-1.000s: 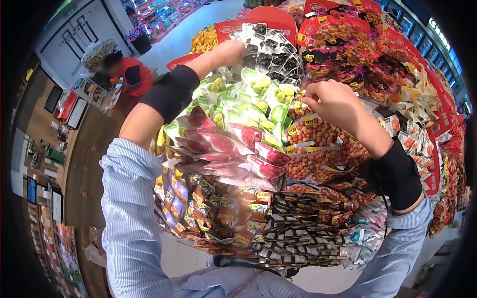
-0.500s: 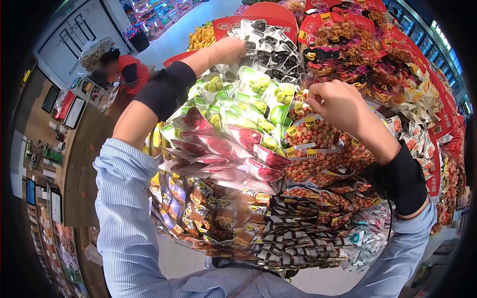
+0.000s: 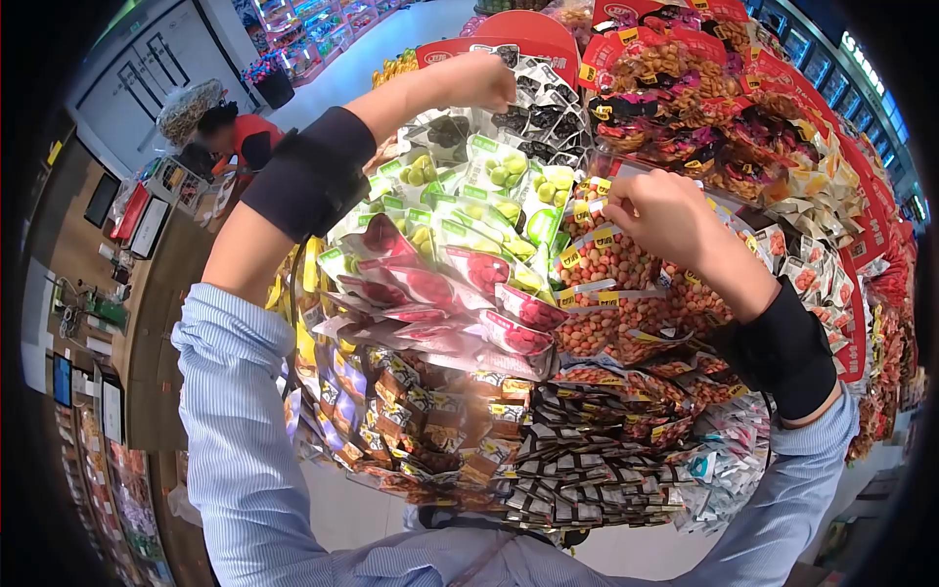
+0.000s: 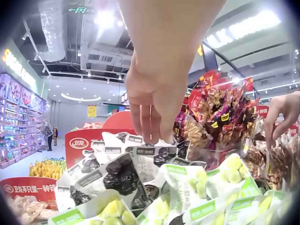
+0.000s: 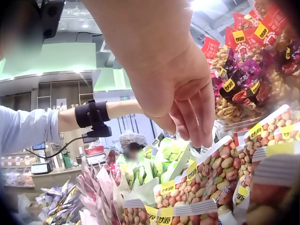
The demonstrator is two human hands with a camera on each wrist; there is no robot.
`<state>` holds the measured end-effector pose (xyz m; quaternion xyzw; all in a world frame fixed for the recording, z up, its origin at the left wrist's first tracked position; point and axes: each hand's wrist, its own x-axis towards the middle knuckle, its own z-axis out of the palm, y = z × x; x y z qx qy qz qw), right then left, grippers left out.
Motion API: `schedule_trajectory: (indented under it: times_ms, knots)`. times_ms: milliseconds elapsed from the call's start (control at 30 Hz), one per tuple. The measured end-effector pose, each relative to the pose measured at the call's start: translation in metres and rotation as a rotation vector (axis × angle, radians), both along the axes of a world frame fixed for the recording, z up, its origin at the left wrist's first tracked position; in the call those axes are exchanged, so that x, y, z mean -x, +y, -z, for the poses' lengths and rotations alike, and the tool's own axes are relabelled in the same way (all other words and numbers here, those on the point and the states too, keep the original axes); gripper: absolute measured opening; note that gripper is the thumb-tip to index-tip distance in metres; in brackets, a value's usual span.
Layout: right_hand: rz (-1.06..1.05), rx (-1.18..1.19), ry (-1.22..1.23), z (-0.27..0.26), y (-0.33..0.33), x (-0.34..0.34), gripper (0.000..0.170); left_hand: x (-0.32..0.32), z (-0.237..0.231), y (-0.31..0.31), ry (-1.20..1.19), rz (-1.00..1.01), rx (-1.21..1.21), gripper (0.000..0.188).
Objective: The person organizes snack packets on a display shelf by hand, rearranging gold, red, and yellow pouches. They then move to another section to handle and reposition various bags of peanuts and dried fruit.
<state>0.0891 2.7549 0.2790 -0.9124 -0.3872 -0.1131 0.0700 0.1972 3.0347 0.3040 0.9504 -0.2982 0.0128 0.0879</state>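
Note:
My left hand (image 3: 477, 80) reaches over white packs of dark dried fruit (image 3: 550, 115) at the back of the display. In the left wrist view its fingers (image 4: 149, 124) point down, loosely bent, with the tips right at the packs' top edges. Nothing shows lifted in it. My right hand (image 3: 665, 217) hovers over clear packs of pinkish nuts (image 3: 602, 256). Its relaxed fingers (image 5: 192, 119) hang close above the pack tops in the right wrist view, holding nothing visible. Between the hands lie green-labelled fruit packs (image 3: 501, 168).
Red-fruit packs (image 3: 479, 266) and small brown snack packs (image 3: 499, 421) fill the near side. Red display boards (image 3: 533, 29) rise at the back, beside hanging snack bags (image 3: 665, 73). A person in red (image 3: 256, 137) stands behind the wooden counter (image 3: 161, 342) at left.
My left hand has moved right, farther over the dark dried-fruit packs, and one such pack now shows below its wrist. My right hand has shifted only slightly.

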Motion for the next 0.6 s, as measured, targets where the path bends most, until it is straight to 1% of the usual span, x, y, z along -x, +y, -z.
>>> schedule_trajectory:
  times_ms: [100,200,267,300,367,433,567,600]
  knots:
    - [0.03,0.023,0.054,-0.002,-0.002,-0.001,0.017,-0.009,0.016,-0.028,0.032,0.096,-0.052,0.023]
    - [0.054,0.025,0.095,-0.005,-0.005,0.0,0.017,-0.014,0.036,-0.043,0.107,0.108,-0.149,0.022]
    - [0.058,0.029,0.096,-0.007,-0.008,0.004,0.016,-0.02,0.049,-0.051,0.015,0.172,-0.367,0.021]
    - [0.062,0.021,0.103,-0.007,-0.01,0.005,0.016,-0.018,0.054,-0.048,-0.049,0.234,-0.3,0.021]
    - [0.067,0.005,0.116,-0.007,-0.013,0.006,0.016,-0.02,0.06,-0.053,-0.033,0.136,-0.366,0.022]
    - [0.087,0.01,0.117,-0.011,-0.016,0.006,0.016,-0.014,0.056,-0.061,-0.001,0.034,-0.427,0.028]
    - [0.088,-0.012,0.095,-0.016,-0.021,0.003,0.017,-0.014,0.049,-0.05,-0.022,-0.028,-0.246,0.033]
    - [0.102,-0.015,0.112,-0.018,-0.021,0.003,0.017,-0.013,0.046,-0.05,-0.024,-0.037,-0.243,0.033]
